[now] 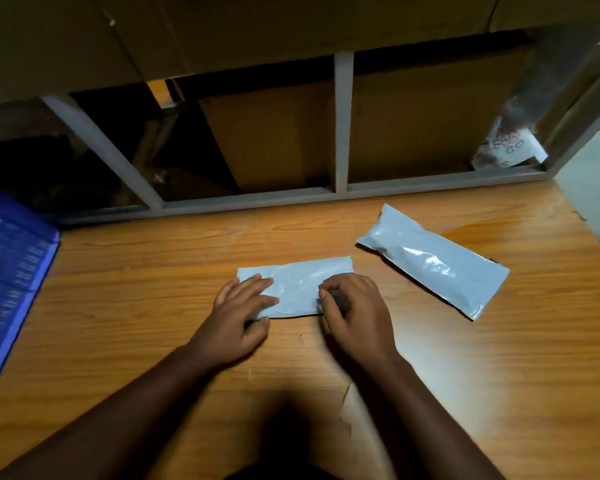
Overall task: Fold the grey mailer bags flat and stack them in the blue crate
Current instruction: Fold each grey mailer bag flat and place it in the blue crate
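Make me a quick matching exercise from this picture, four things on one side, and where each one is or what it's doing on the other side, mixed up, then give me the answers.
Things:
1. blue crate
2. left hand
3. right hand
4. second mailer bag

Places or states:
A. lies untouched on the wooden table, off to the right
B. fingers curled, pinching the right end of the folded mailer bag
C. at the far left edge of the view
D. fingers spread flat, pressing the folded bag's left end

Pairs: 1-C, 2-D, 3-B, 4-A
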`<state>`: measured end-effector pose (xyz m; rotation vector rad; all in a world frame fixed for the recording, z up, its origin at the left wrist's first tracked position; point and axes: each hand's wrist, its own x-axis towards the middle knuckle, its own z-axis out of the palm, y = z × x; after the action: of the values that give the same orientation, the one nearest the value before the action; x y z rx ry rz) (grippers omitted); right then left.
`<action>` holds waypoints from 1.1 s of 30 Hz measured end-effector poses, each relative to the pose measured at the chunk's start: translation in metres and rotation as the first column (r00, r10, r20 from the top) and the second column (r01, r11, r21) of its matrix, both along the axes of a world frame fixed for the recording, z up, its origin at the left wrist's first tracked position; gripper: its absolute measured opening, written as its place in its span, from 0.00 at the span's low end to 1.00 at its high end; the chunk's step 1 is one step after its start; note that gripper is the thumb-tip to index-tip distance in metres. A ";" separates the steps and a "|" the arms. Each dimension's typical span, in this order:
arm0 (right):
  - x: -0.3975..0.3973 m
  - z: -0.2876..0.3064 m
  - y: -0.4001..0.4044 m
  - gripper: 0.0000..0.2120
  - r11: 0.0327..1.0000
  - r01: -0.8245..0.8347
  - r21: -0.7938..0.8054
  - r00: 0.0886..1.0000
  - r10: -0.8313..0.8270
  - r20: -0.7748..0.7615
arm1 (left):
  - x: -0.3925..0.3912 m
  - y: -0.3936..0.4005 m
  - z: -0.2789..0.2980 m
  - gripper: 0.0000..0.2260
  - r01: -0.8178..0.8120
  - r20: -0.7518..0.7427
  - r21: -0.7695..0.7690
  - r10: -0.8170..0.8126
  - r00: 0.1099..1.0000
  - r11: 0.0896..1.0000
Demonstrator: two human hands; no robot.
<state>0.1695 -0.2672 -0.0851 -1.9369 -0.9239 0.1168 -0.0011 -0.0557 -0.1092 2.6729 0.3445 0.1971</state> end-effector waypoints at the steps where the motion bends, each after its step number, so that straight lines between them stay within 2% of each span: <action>1: -0.004 -0.004 0.006 0.08 0.998 -0.036 -0.058 0.997 0.040 0.061 | -0.014 -0.002 0.001 0.15 -0.022 0.007 -0.006 0.022 1.000 1.000; 3: -0.015 -0.014 0.017 0.23 0.954 -0.109 -0.281 0.971 0.162 0.173 | -0.032 -0.008 0.002 0.13 -0.066 0.046 0.002 0.066 0.997 0.998; 4: -0.022 -0.021 0.023 0.28 0.916 -0.140 -0.376 0.958 0.221 0.181 | -0.034 -0.010 0.001 0.12 -0.088 0.070 0.009 0.087 0.994 0.996; 6: -0.033 -0.037 0.032 0.32 0.873 -0.180 -0.453 0.941 0.287 0.180 | -0.028 -0.013 -0.001 0.15 -0.137 0.069 0.018 0.136 0.988 0.990; 10: -0.037 -0.057 0.030 0.30 0.858 -0.146 -0.492 0.919 0.302 0.254 | -0.002 -0.018 -0.011 0.25 -0.227 -0.088 0.084 0.234 0.968 0.970; 16: -0.025 -0.028 0.037 0.14 0.919 -0.028 -0.393 0.915 0.182 0.360 | 0.008 -0.026 -0.011 0.22 -0.260 0.008 0.176 0.262 0.965 0.949; 21: -0.026 -0.033 0.066 0.24 0.855 -0.148 -0.497 0.917 0.308 0.255 | 0.018 -0.035 -0.016 0.28 -0.234 -0.036 0.222 0.248 0.968 0.947; 23: -0.028 -0.044 0.069 0.25 0.830 -0.144 -0.539 0.904 0.331 0.269 | 0.019 -0.035 -0.019 0.30 -0.242 -0.053 0.230 0.261 0.964 0.943; 33: -0.031 -0.056 0.075 0.26 0.802 -0.073 -0.593 0.885 0.326 0.331 | 0.022 -0.034 -0.027 0.24 -0.247 0.014 0.299 0.255 0.967 0.922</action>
<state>0.1385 -0.1927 -0.1407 -2.4635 -1.5278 0.1110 0.0207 -0.0892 -0.1363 2.9231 0.7209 0.3158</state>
